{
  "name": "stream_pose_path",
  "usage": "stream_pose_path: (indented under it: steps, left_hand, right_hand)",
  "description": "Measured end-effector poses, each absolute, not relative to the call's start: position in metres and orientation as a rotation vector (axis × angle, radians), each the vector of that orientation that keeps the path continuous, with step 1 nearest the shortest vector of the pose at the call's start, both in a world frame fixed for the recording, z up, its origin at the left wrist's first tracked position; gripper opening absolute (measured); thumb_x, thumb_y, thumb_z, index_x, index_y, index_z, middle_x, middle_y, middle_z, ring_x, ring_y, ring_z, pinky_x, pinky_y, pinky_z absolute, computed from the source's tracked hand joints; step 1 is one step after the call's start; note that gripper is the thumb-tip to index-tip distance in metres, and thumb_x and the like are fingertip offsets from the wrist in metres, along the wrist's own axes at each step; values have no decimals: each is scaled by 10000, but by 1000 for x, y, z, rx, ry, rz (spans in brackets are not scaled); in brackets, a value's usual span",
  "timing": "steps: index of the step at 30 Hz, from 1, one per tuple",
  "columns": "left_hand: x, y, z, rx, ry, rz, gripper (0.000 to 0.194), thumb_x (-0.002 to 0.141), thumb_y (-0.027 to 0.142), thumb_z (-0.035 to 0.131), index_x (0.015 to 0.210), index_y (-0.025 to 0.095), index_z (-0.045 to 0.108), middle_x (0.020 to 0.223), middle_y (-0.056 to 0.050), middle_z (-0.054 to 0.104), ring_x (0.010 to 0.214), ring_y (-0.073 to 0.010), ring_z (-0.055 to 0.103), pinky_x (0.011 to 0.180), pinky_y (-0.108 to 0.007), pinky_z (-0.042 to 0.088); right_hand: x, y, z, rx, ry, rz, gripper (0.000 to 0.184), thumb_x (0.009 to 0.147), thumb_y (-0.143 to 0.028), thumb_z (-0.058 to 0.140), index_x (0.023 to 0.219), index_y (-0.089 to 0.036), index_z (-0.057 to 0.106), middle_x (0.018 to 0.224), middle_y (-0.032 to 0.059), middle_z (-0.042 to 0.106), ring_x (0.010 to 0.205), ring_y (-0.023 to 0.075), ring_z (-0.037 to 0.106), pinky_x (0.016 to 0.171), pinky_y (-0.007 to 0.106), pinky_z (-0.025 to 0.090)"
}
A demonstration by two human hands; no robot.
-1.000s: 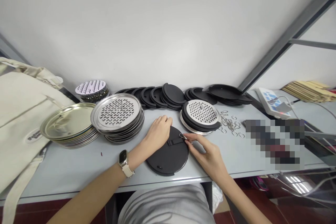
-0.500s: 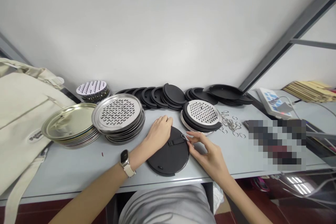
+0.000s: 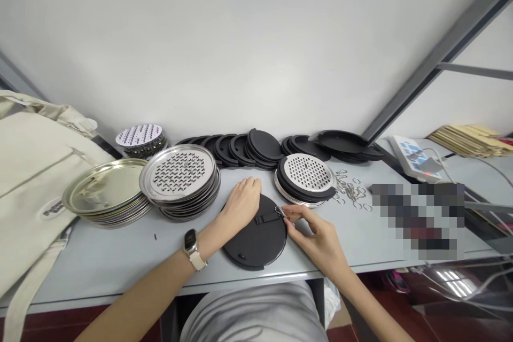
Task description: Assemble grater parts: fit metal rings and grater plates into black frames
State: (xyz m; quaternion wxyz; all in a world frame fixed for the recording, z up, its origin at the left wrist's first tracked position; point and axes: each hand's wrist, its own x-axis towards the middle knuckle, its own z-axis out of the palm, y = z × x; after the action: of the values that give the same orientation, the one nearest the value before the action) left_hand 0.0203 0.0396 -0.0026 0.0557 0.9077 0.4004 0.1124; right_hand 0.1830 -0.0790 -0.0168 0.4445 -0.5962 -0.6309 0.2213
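A round black lid (image 3: 256, 238) lies flat on the grey table (image 3: 120, 256) in front of me. My left hand (image 3: 240, 204) rests on its upper left part with the fingers curled down, holding it still. My right hand (image 3: 316, 238) pinches a small metal ring (image 3: 279, 210) at the end of the lid's black tab (image 3: 266, 218), on the lid's right edge. A pale-strapped watch (image 3: 192, 248) sits on my left wrist.
Behind the lid are a stack of perforated metal discs in black rims (image 3: 308, 176), loose metal rings (image 3: 352, 189), a row of black lids (image 3: 256, 147), stacks of perforated trays (image 3: 180, 176) and plain trays (image 3: 106, 192). A cream bag (image 3: 28, 171) fills the left.
My right hand has shifted slightly toward the lid's tab with the ring. The left hand has stayed on the lid.
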Motion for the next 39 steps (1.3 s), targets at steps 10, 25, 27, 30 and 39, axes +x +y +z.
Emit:
stream_pose_path:
  steps: [10,25,27,30,39]
  left_hand:
    - [21,41,-5,2735,1231,348,231,883,16,326,897,158,507,906,-77,570,879,-203,549,825,-351,450]
    - [22,40,-3,2747,1230,334,232,889,13,330,918,132,527,912,-95,572,875,-212,554,820,-342,454]
    - [22,40,-3,2749,1230,335,234,890,15,328,921,131,529,914,-97,573,874,-214,554,820,-347,455]
    - [22,40,-4,2751,1232,335,242,893,17,321,921,137,530,914,-95,574,872,-214,555,821,-352,457]
    - [22,42,-5,2759,1274,326,244,890,15,324,920,141,532,927,-96,576,883,-215,559,820,-345,462]
  right_hand:
    - [183,-80,-15,-1501,-1573,542,146,896,-321,562,964,-204,617,836,35,677,773,176,640,695,249,520]
    - [181,-79,-22,-1477,-1617,462,32,890,-218,529,879,-219,559,846,26,635,761,169,604,725,259,494]
    - [181,-79,-23,-1468,-1626,451,35,889,-210,523,871,-219,552,845,29,630,760,173,603,726,267,494]
    - [180,-80,-23,-1464,-1629,453,41,888,-196,519,867,-219,545,846,30,626,762,173,600,727,269,495]
    - [181,-82,-22,-1446,-1622,403,57,876,-160,533,860,-212,550,836,21,610,767,165,586,730,266,470]
